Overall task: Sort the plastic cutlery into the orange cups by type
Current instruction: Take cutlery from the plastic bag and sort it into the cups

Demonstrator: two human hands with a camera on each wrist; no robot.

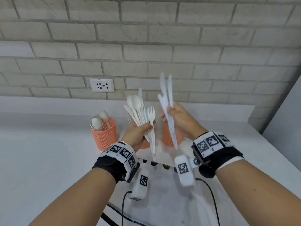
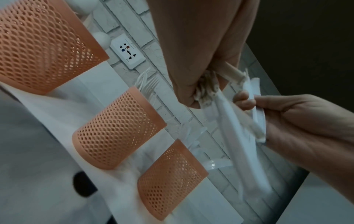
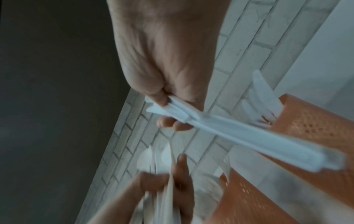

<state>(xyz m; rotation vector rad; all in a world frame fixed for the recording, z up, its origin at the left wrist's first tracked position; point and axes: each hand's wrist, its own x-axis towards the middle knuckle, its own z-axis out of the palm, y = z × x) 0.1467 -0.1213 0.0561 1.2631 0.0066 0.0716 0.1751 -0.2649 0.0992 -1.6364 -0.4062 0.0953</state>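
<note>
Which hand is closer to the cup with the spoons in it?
The left hand. It holds mixed cutlery just right of the spoon cup. The right hand grips knives farther right, over another cup.

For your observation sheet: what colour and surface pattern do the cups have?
Orange cups, with a mesh of small holes. The left wrist view shows it best.

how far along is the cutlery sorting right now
Partly done: white plastic spoons already stand in the left orange mesh cup. In hand: the right hand grips white plastic knives; the left hand holds a mixed bunch of spoons and forks, not yet sorted.
</note>
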